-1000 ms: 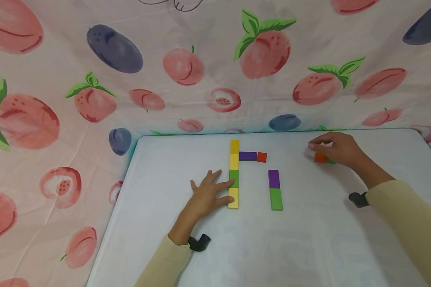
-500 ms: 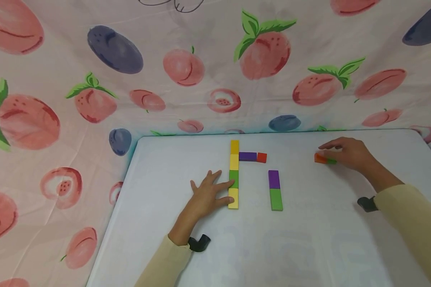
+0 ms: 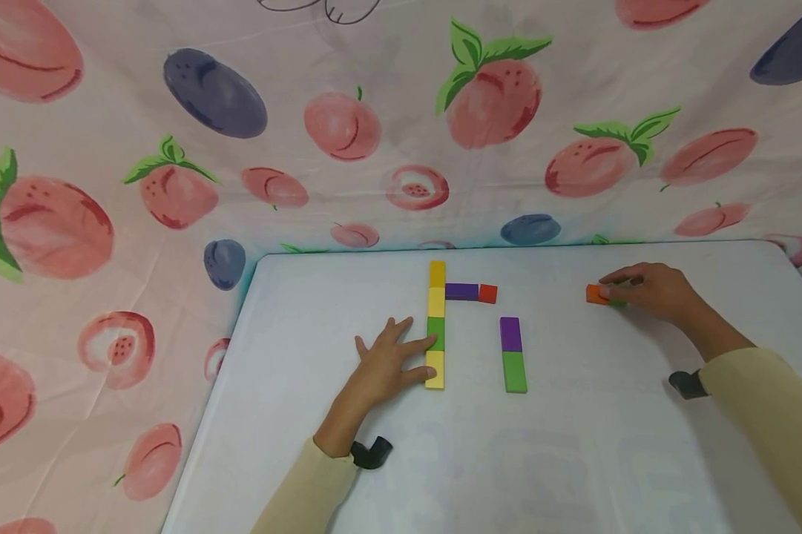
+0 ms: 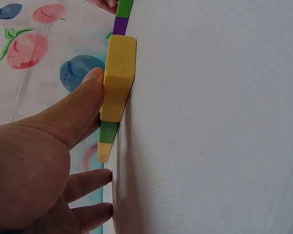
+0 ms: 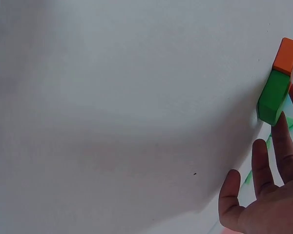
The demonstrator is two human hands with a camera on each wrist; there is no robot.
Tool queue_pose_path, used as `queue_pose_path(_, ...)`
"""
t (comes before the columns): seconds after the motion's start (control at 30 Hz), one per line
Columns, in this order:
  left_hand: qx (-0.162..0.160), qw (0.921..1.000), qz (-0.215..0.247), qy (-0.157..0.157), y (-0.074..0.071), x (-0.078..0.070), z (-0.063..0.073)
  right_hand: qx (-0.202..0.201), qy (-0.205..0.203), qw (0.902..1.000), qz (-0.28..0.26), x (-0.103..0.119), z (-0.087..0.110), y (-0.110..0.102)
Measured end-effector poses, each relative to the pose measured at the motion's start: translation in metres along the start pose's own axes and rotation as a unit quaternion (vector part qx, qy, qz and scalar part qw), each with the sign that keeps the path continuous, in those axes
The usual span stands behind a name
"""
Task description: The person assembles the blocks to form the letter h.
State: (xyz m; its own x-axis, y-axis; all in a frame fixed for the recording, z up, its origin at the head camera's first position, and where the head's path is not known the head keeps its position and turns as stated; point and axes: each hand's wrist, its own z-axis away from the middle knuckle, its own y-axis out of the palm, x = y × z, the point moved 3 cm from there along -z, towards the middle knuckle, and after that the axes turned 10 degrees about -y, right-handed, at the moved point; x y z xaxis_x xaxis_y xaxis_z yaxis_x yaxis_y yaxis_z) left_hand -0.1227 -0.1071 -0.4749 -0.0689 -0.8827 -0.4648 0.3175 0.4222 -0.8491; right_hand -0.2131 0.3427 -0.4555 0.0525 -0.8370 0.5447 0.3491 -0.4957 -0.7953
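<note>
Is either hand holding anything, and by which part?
The left hand holds nothing. The right hand is at an orange block and green block; whether or where it grips, I can't tell.

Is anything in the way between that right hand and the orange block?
Nothing visible stands between them: in the head view, the right hand has its fingers right at the orange block. The green block adjoins it, partly hidden by the hand.

Soft light, diffuse shadows (image 4: 133, 195), dim wrist views
</note>
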Motion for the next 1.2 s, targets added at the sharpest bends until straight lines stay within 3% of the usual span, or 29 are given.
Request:
queue_pose_path(0.87,0.004,1.0,0.002,-0.001,0.0004,0.0008,-0.0007,-0.008,-0.01,0.9999,0.007,-0.0058,-0.0046,0.0053)
queue_pose_path(1.2,0.002,1.0,-0.003,-0.001,0.0009,0.0002,-0.001,-0.016,-0.009,0.9997,-0.018,-0.0012,-0.0019,0.0075)
